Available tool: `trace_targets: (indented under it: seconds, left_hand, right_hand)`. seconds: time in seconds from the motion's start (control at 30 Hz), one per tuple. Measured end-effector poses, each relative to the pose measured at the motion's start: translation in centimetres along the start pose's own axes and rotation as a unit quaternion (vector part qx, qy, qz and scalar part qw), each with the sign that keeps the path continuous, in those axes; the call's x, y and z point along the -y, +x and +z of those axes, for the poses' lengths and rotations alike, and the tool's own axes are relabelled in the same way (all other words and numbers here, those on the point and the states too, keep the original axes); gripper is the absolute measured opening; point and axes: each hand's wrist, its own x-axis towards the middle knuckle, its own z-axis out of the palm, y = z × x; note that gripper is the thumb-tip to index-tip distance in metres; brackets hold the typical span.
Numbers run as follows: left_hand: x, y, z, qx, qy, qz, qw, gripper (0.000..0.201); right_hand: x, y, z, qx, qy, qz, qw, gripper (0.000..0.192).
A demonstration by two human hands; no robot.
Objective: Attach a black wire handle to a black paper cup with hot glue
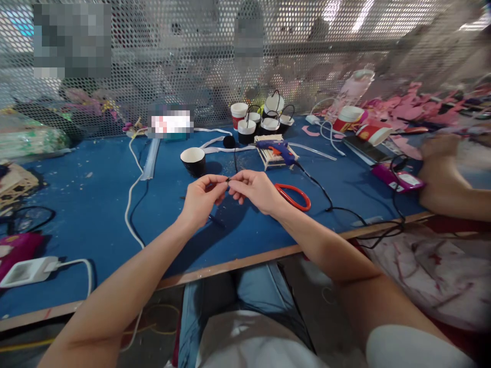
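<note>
My left hand [200, 200] and my right hand [256, 191] meet above the table, fingertips pinched together on a thin black cord [235, 162]. The cord rises from between the fingers toward a small black disc [229, 142]; whether the two are joined I cannot tell. Just beyond my left hand stands a black paper cup [194, 162] with a white inside. A dark, slim tool [217, 221] lies partly hidden under my left hand. Beside my right wrist rests a red ring-shaped tube [293, 197].
A blue glue gun [276, 149] lies on a small wooden stand, its black cable trailing right. Several cups with black cord handles [269, 124] stand behind it. White cables [129, 204] cross the left side. Another person's arm [448, 184] rests at the right, near a purple box [397, 178].
</note>
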Motion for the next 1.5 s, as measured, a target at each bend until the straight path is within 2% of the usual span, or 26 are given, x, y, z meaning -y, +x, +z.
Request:
trace_targets:
  seconds: [0.33,0.87,1.03,1.1,1.17,1.2,1.23,1.3,1.4,1.43,1.5]
  left_hand:
    - [0.0,-0.1,0.2,-0.012,0.032,0.044,0.998,0.013]
    - [0.0,-0.2,0.2,0.001,0.032,0.051,0.998,0.011]
    - [0.1,0.1,0.0,-0.008,0.048,0.061,0.997,0.012]
    - [0.2,0.3,-0.2,-0.011,0.062,0.076,0.995,0.012]
    - [0.2,0.4,-0.5,-0.013,0.080,0.097,0.992,0.012]
    - [0.2,0.4,-0.6,-0.013,0.091,0.106,0.990,0.012]
    - [0.2,0.4,-0.7,-0.015,0.104,0.115,0.988,0.013]
    - [0.1,0.4,-0.8,-0.021,0.137,0.127,0.982,0.014]
    - [-0.2,0.3,-0.9,-0.037,0.185,0.136,0.973,0.015]
    - [-0.2,0.2,-1.0,-0.042,0.194,0.138,0.970,0.015]
    - [-0.2,0.3,-1.1,-0.044,0.203,0.141,0.968,0.016]
  right_hand:
    - [-0.9,0.2,0.2,-0.016,-0.005,-0.033,0.999,0.014]
    - [-0.9,0.0,0.6,-0.042,0.028,-0.048,0.998,0.014]
    - [-0.7,0.1,-0.3,0.002,-0.018,-0.042,0.999,0.021]
    - [-0.1,0.3,-1.5,-0.012,-0.082,-0.059,0.995,0.023]
    - [0.7,0.8,-3.4,-0.083,-0.184,-0.102,0.974,0.023]
    - [1.0,1.2,-4.6,-0.133,-0.246,-0.126,0.952,0.021]
    - [1.2,1.8,-5.9,-0.188,-0.313,-0.142,0.920,0.018]
    - [1.4,3.1,-8.6,-0.268,-0.427,-0.133,0.853,0.011]
    - [1.0,5.0,-11.7,-0.250,-0.523,-0.044,0.814,0.016]
    - [0.9,5.3,-12.1,-0.241,-0.534,-0.039,0.809,0.016]
    - [0.9,5.2,-11.6,-0.244,-0.507,-0.091,0.822,0.017]
